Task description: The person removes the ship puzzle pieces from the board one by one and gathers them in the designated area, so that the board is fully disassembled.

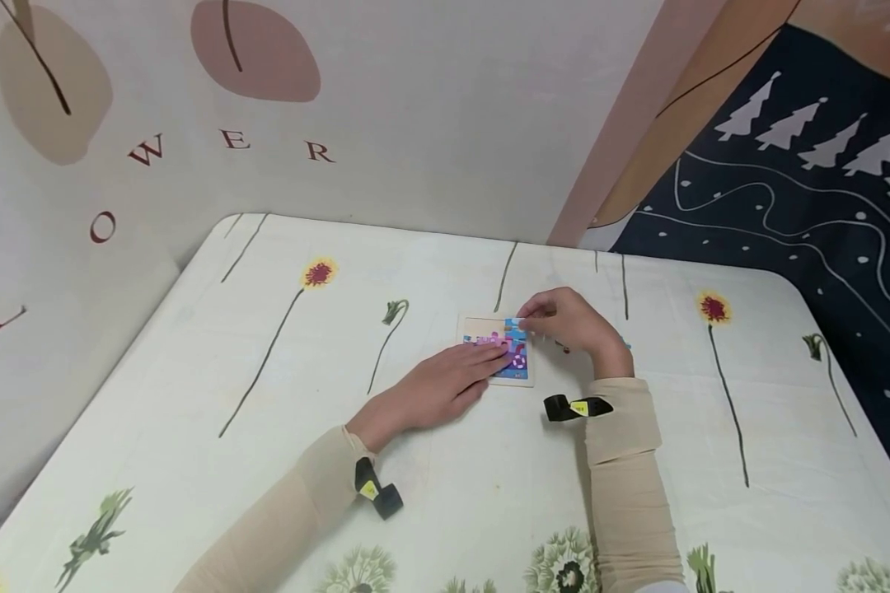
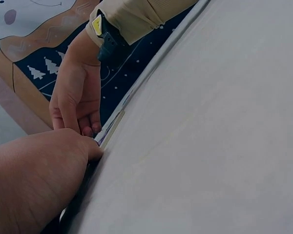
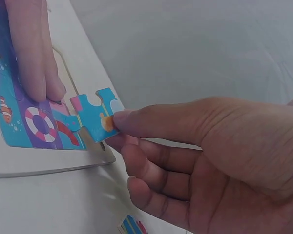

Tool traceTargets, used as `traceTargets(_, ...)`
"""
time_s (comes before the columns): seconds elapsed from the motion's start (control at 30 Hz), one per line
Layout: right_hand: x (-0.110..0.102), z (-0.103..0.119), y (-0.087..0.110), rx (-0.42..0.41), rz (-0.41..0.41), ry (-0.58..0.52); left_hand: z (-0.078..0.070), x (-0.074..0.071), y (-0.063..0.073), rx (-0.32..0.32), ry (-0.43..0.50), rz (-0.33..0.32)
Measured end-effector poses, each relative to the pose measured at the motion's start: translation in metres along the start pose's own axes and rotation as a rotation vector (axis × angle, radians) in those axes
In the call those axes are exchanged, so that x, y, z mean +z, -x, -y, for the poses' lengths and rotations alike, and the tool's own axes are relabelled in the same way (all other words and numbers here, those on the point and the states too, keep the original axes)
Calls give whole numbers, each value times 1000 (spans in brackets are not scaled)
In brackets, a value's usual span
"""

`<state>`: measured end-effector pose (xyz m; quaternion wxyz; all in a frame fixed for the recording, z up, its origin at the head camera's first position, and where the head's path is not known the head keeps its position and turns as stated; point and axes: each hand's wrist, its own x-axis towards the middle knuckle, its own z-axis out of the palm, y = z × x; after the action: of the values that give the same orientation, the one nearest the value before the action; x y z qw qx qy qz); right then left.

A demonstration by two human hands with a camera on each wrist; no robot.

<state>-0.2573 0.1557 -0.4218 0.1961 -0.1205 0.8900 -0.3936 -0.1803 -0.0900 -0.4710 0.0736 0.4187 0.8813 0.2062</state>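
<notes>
Puzzle piece [image 3: 95, 119], mostly blue with pink and orange bits, sits at the far right corner of the puzzle board [image 3: 49, 159]. Right hand [image 1: 571, 321] pinches its outer edge between thumb and index finger, other fingers loosely bent. Piece looks tilted over its spot, wood and shadow visible under it; can't tell whether it touches its neighbours. Lifebuoy picture [image 3: 40, 124] lies just to its near side, on the filled part. Bare wood shows at the board's far left, so likely unfinished.

Left hand [image 1: 448, 379] grasps nothing: fingers straight, lying across the filled part of the board.

Doing it well: pinching the outer edge is good, leaves tabs and notches free. Line up knobs with neighbours first, level the piece, lower it flat, then push down with a fingertip. Left fingers should press lightly but firmly enough to stop the board sliding or set pieces lifting. Forcing it in slanted could bend a tab or pop a neighbour out.

Further out: loose piece [image 3: 132, 225] to the right of the board, cut off in the right wrist view. Flowered tablecloth [image 1: 452, 511] under everything; black wrist camera [image 1: 564, 408] at the right sleeve [image 1: 626, 486]; printed wall cloth [image 1: 430, 123] on the far side.
</notes>
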Motion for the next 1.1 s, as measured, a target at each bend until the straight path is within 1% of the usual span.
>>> traceTargets(0.17,-2,-2,3,-9,-5,-15,-1,0,-2,3,7,7)
traceTargets(0.33,-7,-4,7,9,-53,-12,-1,3,-4,7,9,10)
traceTargets(0.47,-21,-10,18,24,-99,-30,-2,3,-2,0,12,10)
traceTargets(0.6,-47,-30,43,46,-172,-42,-2,5,3,-2,16,15)
traceTargets(0.7,-71,-50,67,116,-253,-30,-1,5,4,-7,27,8)
traceTargets(0.83,-94,-77,98,217,-347,-69,-1,3,3,-12,42,-15)
traceTargets(0.9,-99,-91,109,264,-373,-102,0,2,3,-9,43,-21)
traceTargets(0.97,-102,-103,116,291,-396,-135,0,2,2,-7,45,-23)
traceTargets(1.1,-100,-117,120,301,-435,-177,0,1,0,0,40,-28)
